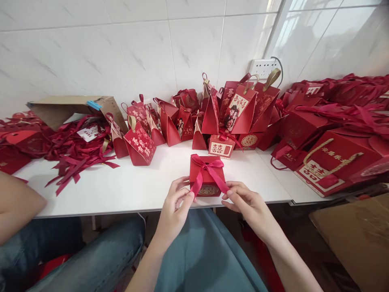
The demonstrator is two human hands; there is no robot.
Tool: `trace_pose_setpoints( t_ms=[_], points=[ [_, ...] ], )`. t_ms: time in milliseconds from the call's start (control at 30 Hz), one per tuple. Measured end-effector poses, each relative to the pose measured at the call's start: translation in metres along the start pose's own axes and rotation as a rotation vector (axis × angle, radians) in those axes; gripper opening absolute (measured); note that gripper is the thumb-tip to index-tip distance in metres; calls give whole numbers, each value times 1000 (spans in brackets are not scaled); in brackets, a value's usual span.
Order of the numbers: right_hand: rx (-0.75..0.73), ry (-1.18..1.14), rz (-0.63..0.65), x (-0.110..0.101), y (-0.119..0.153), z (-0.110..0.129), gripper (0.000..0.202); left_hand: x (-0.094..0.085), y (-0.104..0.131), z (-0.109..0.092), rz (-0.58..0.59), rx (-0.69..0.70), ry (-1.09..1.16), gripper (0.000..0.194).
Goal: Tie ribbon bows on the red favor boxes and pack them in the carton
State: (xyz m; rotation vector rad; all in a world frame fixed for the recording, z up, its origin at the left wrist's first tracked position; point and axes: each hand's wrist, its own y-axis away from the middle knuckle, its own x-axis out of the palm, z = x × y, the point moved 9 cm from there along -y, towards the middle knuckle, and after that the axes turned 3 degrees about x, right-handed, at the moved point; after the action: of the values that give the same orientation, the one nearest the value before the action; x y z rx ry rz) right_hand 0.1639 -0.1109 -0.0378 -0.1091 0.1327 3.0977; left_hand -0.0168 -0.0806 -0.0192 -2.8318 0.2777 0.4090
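A small red box (207, 190) with gold print on its front stands near the table's front edge. A pink-red ribbon (208, 165) is tied in a bow on its top, with two tails hanging down the front. My left hand (179, 202) pinches the left tail between thumb and fingers, beside the box's lower left corner. The right tail is pinched in my right hand (246, 202), at the box's right side. Behind the box sits a smaller red box (221, 147) with a cream label.
Red gift boxes (240, 107) line the white table (164, 174) along the wall. Loose ribbons (82, 142) lie at the left by an open carton (75, 101). Larger boxes (343, 158) stand at the right. Another person's arm (18, 205) rests at the left edge.
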Motion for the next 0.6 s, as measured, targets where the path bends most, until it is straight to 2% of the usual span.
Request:
trace_pose_setpoints(
  t_ms=[133,233,300,333,467,533,600],
  points=[
    [-69,225,-30,-5,-1,2,38,-1,6,-4,15,68,-234,29],
    [-36,569,-225,-19,10,5,36,-3,9,3,21,7,-301,30],
    [1,699,-320,-22,20,9,36,3,11,9,93,-57,-240,32],
    [12,701,-292,-16,23,10,36,8,11,11,143,-84,-183,33],
    [-25,421,51,37,18,9,30,28,15,8,350,-136,3,34],
    [-52,261,97,51,11,8,32,33,18,1,470,-119,-39,33],
    [-67,161,75,55,3,4,36,33,22,-7,609,-95,-138,28]
  ],
)
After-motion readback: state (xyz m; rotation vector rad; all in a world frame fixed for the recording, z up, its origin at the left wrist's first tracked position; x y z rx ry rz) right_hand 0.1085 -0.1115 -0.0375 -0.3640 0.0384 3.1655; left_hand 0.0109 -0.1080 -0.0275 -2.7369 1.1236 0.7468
